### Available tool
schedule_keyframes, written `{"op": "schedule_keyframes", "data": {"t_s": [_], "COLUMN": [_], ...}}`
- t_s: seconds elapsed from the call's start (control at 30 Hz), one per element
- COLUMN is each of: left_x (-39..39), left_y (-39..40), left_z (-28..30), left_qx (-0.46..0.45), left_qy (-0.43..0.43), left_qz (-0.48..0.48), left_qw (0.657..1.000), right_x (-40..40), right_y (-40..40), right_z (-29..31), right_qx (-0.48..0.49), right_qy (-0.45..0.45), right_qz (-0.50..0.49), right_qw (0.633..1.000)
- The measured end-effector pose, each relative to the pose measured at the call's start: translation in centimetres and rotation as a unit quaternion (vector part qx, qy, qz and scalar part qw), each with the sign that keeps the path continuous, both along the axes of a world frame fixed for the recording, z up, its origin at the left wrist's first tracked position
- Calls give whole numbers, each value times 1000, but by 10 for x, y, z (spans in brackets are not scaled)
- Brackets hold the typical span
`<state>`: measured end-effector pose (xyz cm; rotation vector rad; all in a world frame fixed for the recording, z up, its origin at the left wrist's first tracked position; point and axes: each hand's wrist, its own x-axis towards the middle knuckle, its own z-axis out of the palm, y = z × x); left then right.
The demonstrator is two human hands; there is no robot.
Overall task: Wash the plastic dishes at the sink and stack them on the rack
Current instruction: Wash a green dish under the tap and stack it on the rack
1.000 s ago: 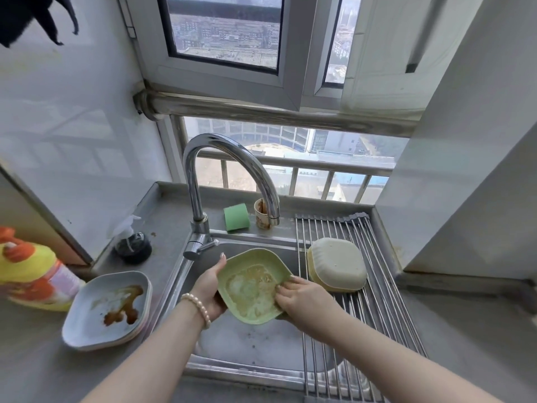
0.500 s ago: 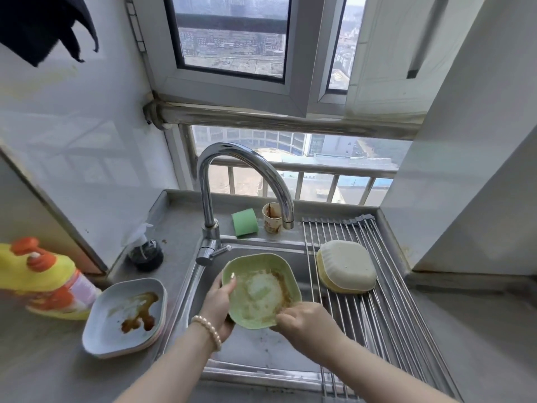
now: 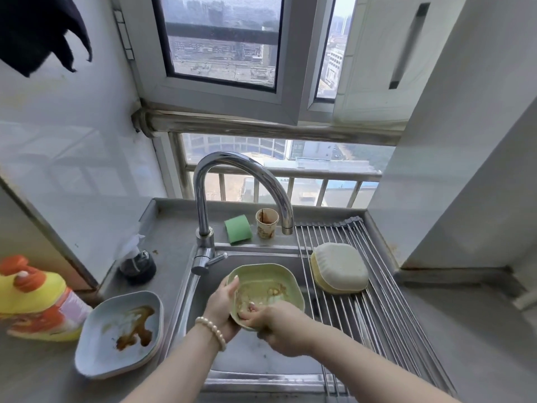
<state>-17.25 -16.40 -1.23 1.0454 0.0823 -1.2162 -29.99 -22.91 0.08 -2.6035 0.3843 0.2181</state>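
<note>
left grip (image 3: 220,308) clamped on green dish (image 3: 270,279) rim, right fingers (image 3: 247,311) now rubbing inside

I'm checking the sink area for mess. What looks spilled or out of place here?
The blue dish on the counter left of the sink holds a brown sauce puddle, contained within it. The paper cup behind the sink is brown-stained. Nothing has spilled onto the counter itself.

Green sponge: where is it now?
Head view: the green sponge stands on the ledge behind the sink, between the faucet and the paper cup.
</note>
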Motion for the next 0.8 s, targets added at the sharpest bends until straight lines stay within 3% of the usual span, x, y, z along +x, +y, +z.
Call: {"op": "schedule_keyframes", "data": {"t_s": [0.1,0.17,0.27,0.43,0.5,0.57,0.63,0.7,0.8], "left_x": [11,12,12,9,7,3,-3,-8,-12], "left_y": [-3,-7,-14,-18,-22,-22,-22,-25,-33], "left_z": [1,2,0,-12,-26,-30,-25,-26,-22], "left_qx": [-1,2,17,72,89,87,74,59,58], "left_qy": [-19,-42,-87,-228,-267,-290,-258,-181,-81], "left_qz": [0,-19,-17,-42,-74,-78,-58,-21,41], "left_qw": [1000,999,996,970,957,950,961,981,994], "right_x": [-16,-24,-29,-25,-21,-13,2,22,47], "right_y": [-4,-7,-18,-46,-55,-62,-69,-68,-49], "right_z": [-6,-4,7,13,11,9,2,-4,-8], "right_qx": [75,166,314,380,414,425,387,269,3], "right_qy": [-108,-164,-216,-300,-326,-336,-338,-314,-254], "right_qz": [-118,-182,-255,-391,-444,-479,-504,-518,-481], "right_qw": [984,955,889,783,724,691,695,749,839]}}
